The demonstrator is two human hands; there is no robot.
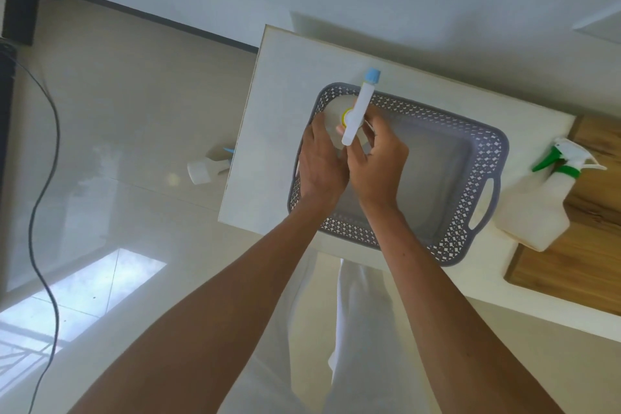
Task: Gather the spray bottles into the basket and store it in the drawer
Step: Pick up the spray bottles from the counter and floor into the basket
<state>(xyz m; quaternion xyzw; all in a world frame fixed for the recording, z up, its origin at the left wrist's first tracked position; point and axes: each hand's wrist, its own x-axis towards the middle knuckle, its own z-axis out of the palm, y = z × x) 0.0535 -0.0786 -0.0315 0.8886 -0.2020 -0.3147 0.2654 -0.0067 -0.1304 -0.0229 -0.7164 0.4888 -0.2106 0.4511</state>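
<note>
A grey lattice basket (470, 158) with handles sits on a white cabinet top (268, 118). Over its left end both hands hold a white spray bottle with a blue nozzle (361, 101), seen from above. My left hand (319, 161) wraps the bottle's left side and my right hand (378, 161) grips it just right of the sprayer head. A second white bottle with a green trigger (534, 208) lies on the counter right of the basket. A third white bottle with a blue trigger (205, 168) lies on the floor left of the cabinet.
A wooden board (584, 239) lies at the right, under part of the green-trigger bottle. A black cable (47, 178) snakes over the glossy tiled floor at the left. A white wall runs behind the cabinet. No drawer shows.
</note>
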